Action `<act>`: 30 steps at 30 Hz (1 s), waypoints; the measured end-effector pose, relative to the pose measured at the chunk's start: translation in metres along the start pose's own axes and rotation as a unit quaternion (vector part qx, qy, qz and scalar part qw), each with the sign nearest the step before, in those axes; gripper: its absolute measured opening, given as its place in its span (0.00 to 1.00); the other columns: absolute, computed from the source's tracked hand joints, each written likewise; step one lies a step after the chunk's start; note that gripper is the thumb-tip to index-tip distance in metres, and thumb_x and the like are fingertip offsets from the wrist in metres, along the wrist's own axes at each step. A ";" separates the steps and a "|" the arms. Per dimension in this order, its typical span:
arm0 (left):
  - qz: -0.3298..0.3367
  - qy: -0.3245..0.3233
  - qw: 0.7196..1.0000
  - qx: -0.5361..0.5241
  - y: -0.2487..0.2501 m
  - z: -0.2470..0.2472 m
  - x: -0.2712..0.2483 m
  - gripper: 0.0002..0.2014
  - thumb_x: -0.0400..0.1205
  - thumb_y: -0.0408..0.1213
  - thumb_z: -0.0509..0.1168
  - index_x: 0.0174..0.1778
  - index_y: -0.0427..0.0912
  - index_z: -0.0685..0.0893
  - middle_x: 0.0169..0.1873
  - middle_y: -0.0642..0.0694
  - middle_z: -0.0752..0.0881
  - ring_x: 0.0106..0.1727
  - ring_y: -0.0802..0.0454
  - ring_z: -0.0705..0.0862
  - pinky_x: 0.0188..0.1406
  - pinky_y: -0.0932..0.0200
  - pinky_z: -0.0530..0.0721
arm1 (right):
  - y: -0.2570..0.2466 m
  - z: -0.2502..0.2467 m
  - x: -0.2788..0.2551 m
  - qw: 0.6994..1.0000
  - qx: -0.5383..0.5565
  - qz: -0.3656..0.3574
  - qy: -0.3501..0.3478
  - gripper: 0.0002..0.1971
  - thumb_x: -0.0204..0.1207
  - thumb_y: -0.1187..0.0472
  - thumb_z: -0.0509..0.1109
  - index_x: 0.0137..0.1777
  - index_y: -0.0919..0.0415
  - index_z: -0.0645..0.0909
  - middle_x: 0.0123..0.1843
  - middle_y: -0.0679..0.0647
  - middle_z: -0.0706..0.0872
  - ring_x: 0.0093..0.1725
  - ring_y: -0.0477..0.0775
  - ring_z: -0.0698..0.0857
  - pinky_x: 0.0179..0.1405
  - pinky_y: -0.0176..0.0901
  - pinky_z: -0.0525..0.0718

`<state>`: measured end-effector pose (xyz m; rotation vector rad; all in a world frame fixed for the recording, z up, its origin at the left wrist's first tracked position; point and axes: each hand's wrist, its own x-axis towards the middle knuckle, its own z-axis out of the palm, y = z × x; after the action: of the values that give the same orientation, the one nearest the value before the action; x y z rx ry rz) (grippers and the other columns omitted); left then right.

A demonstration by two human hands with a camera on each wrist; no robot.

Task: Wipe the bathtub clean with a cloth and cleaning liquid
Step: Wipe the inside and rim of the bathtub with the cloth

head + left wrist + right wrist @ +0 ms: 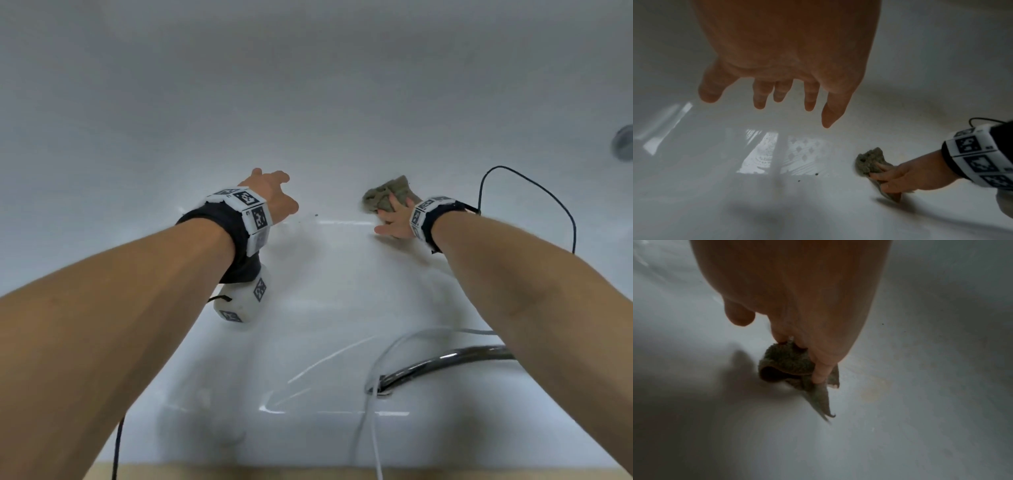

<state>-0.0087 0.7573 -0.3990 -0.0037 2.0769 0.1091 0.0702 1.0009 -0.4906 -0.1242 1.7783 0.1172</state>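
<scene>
I look down into a white bathtub. My right hand holds a bunched grey-brown cloth against the tub floor at centre right. In the left wrist view the right hand has fingers lying over the cloth, and a tail of cloth sticks out under the thumb. The right wrist view shows the cloth crumpled under the fingers. My left hand hovers left of it, empty, its fingers spread and relaxed. No cleaning liquid bottle is in view.
Small dark specks lie on the floor between my hands. A faint yellowish stain shows beside the cloth. A chrome shower handle with its white hose lies near the front rim. A round metal fitting sits at far right.
</scene>
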 end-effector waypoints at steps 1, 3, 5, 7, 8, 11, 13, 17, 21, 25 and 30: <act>0.002 0.002 1.000 -0.002 0.000 -0.001 -0.003 0.31 0.81 0.47 0.64 0.81 0.57 0.64 0.80 0.44 0.61 0.71 0.39 0.74 0.55 0.54 0.72 | -0.001 0.003 -0.002 1.000 -0.007 -0.008 -0.017 0.34 0.86 0.38 0.44 0.87 0.53 0.41 0.86 0.59 0.32 0.85 0.68 0.38 0.82 0.62 0.39; 0.002 -0.001 1.000 -0.001 -0.003 -0.005 -0.009 0.31 0.81 0.48 0.64 0.81 0.57 0.64 0.78 0.44 0.63 0.72 0.40 0.74 0.58 0.53 0.73 | 0.001 0.009 0.010 0.998 0.041 -0.012 -0.043 0.42 0.80 0.30 0.47 0.87 0.51 0.42 0.86 0.58 0.33 0.85 0.67 0.40 0.83 0.63 0.41; 0.001 -0.003 1.000 0.010 -0.009 -0.015 -0.011 0.30 0.81 0.47 0.64 0.81 0.56 0.64 0.79 0.44 0.63 0.72 0.39 0.73 0.61 0.51 0.74 | 0.007 0.012 0.036 0.994 0.086 0.012 -0.060 0.56 0.62 0.18 0.50 0.86 0.48 0.43 0.87 0.55 0.34 0.86 0.66 0.43 0.83 0.64 0.42; -0.005 -0.002 1.000 0.010 -0.018 -0.022 -0.006 0.30 0.82 0.47 0.64 0.81 0.56 0.64 0.79 0.44 0.62 0.72 0.40 0.73 0.59 0.52 0.73 | 0.002 0.006 0.028 0.994 0.087 0.020 -0.060 0.55 0.66 0.21 0.53 0.87 0.51 0.43 0.87 0.57 0.34 0.86 0.66 0.43 0.84 0.63 0.42; -0.010 -0.001 1.000 0.005 -0.023 -0.025 -0.001 0.30 0.82 0.47 0.64 0.81 0.55 0.64 0.79 0.44 0.63 0.73 0.40 0.72 0.61 0.52 0.73 | -0.002 0.002 0.020 0.995 0.087 0.012 -0.048 0.47 0.76 0.28 0.55 0.87 0.54 0.44 0.86 0.59 0.34 0.85 0.66 0.42 0.84 0.61 0.41; -0.018 -0.005 1.000 -0.009 -0.040 -0.024 0.007 0.29 0.82 0.46 0.64 0.80 0.53 0.66 0.78 0.44 0.68 0.75 0.41 0.70 0.68 0.52 0.71 | -0.020 -0.011 0.008 0.997 0.067 0.001 -0.024 0.35 0.86 0.42 0.53 0.86 0.58 0.47 0.86 0.63 0.35 0.85 0.68 0.42 0.81 0.60 0.43; -0.021 -0.006 1.000 -0.016 -0.049 -0.024 0.011 0.28 0.82 0.46 0.64 0.80 0.52 0.67 0.77 0.45 0.70 0.75 0.42 0.71 0.68 0.53 0.71 | -0.033 -0.021 0.015 0.998 0.058 -0.010 -0.015 0.37 0.85 0.39 0.53 0.87 0.54 0.46 0.86 0.62 0.34 0.85 0.71 0.43 0.82 0.63 0.43; -0.027 -0.020 0.999 -0.035 -0.065 -0.023 0.018 0.29 0.82 0.46 0.64 0.80 0.52 0.67 0.77 0.45 0.70 0.75 0.42 0.71 0.69 0.53 0.71 | -0.076 -0.040 0.021 0.998 0.039 -0.042 -0.024 0.37 0.84 0.37 0.53 0.86 0.48 0.43 0.87 0.56 0.34 0.82 0.79 0.40 0.80 0.69 0.41; -0.024 -0.024 0.998 -0.052 -0.079 -0.025 0.019 0.29 0.81 0.46 0.65 0.79 0.52 0.68 0.76 0.44 0.71 0.74 0.41 0.72 0.68 0.53 0.72 | -0.140 -0.050 0.025 0.992 0.001 -0.114 -0.054 0.32 0.85 0.38 0.48 0.86 0.45 0.45 0.87 0.51 0.35 0.82 0.78 0.36 0.79 0.72 0.38; -0.020 -0.036 0.997 -0.062 -0.092 -0.028 0.020 0.29 0.81 0.47 0.64 0.80 0.53 0.67 0.77 0.43 0.70 0.74 0.40 0.72 0.69 0.51 0.72 | -0.182 -0.054 0.018 0.988 -0.025 -0.136 -0.070 0.29 0.87 0.40 0.43 0.86 0.46 0.46 0.87 0.51 0.36 0.83 0.74 0.35 0.79 0.69 0.37; -0.010 -0.036 0.998 -0.058 -0.101 -0.036 0.014 0.29 0.82 0.48 0.63 0.81 0.52 0.66 0.78 0.45 0.69 0.76 0.41 0.70 0.72 0.51 0.70 | -0.177 -0.058 0.015 0.988 -0.012 -0.105 -0.115 0.35 0.81 0.30 0.43 0.86 0.41 0.44 0.87 0.47 0.38 0.85 0.64 0.38 0.82 0.65 0.37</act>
<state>-0.0419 0.6540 -0.4012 -0.0905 1.9955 0.2145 0.0367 0.8174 -0.4949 -0.3030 1.5231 0.0015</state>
